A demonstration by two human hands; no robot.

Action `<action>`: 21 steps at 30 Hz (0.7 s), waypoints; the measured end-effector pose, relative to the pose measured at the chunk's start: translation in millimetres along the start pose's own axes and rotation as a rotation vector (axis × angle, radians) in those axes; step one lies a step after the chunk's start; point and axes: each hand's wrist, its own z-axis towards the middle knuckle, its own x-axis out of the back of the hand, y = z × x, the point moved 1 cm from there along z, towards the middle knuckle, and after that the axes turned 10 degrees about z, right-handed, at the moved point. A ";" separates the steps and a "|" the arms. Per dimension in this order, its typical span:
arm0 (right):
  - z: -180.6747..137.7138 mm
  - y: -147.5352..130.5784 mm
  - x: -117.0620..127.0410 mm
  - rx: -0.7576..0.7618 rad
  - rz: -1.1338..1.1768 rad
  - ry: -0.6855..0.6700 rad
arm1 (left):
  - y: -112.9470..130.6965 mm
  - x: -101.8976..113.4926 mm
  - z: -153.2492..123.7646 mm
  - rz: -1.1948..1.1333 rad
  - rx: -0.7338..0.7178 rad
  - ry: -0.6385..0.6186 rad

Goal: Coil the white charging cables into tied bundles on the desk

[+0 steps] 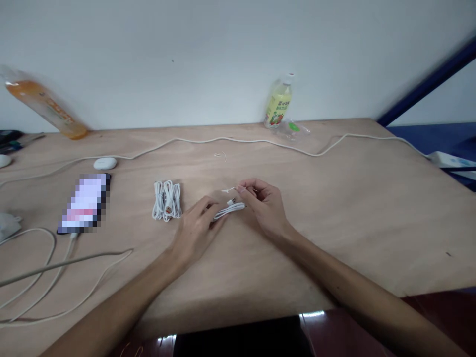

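In the head view, the left hand [195, 228] is seen closed narrowly around a folded white charging cable [231, 208], which is held low over the middle of the light brown plywood table [334, 208]. The right hand [266, 206] is curled, with thumb and forefinger pinched on a thin white wire tie [227, 190] just above the cable's plug end. The part of the cable under the left fingers is hidden, and whether the tie touches the cable cannot be told. A coiled bundle of white cables [167, 200] is laid just left of the hands. Further left, a dark phone with a blurred-out screen [85, 203] is placed, and beyond it a small white oval case [104, 163]. A tiny pale scrap [220, 155] further back is too small to be made out. A long white cord [223, 140] is run across the far side of the table. A pale yellow plastic drink bottle [278, 101] is stood against the plain white wall [186, 49]. An orange drink bottle [44, 106] at the far left is smeared and appears tilted. A dark blue metal bar [427, 82] is cut off at the right edge.
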 end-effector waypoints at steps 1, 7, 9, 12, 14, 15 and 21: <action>-0.2 -1.2 0.2 -0.007 -0.001 -0.025 | 1.1 1.2 1.4 -0.028 0.019 -0.008; -1.7 -10.4 3.7 0.007 -0.021 -0.191 | 1.8 14.1 11.1 -0.352 0.330 -0.035; -2.8 -13.2 4.9 0.038 -0.053 -0.247 | 0.0 14.9 13.8 -0.538 0.458 -0.072; -4.8 -15.8 6.2 0.098 -0.102 -0.315 | -0.7 12.3 17.0 -0.789 0.584 -0.167; -5.9 -16.5 6.5 0.149 -0.156 -0.338 | 0.6 11.2 18.7 -0.882 0.608 -0.197; -6.3 -16.5 6.5 0.173 -0.184 -0.349 | 1.5 11.2 19.5 -0.904 0.608 -0.203; -9.1 -15.6 4.4 0.285 -0.294 -0.376 | 5.3 16.4 22.0 -0.893 0.569 -0.180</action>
